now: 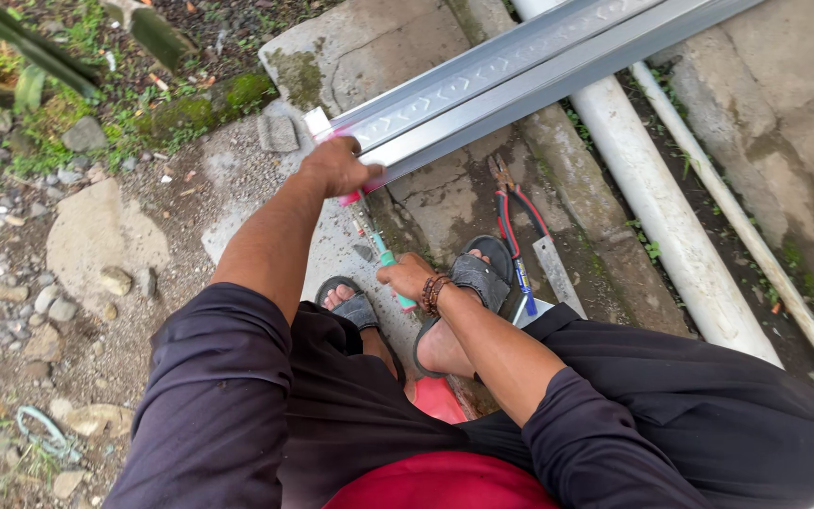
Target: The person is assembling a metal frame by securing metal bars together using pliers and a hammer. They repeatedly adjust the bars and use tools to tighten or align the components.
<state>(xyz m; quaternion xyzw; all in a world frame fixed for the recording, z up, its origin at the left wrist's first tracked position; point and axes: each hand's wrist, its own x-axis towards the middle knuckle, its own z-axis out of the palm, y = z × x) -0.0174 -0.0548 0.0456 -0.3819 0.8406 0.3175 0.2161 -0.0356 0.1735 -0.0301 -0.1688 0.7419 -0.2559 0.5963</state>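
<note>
Two hands work low over concrete: the left hand (334, 167) grips the end of a metal channel (511, 80), the right hand (407, 275) clasps a green-handled screwdriver (383, 254) just below it, and red-handled snips (512, 212) lie rightward.

Grey metal channel (520, 80), teal-handled tool (383, 256)

I see no packages, signs or screens near my fingers; only a small white label-like tag (317, 122) at the metal channel's end, just beyond my left fingertips.
</note>
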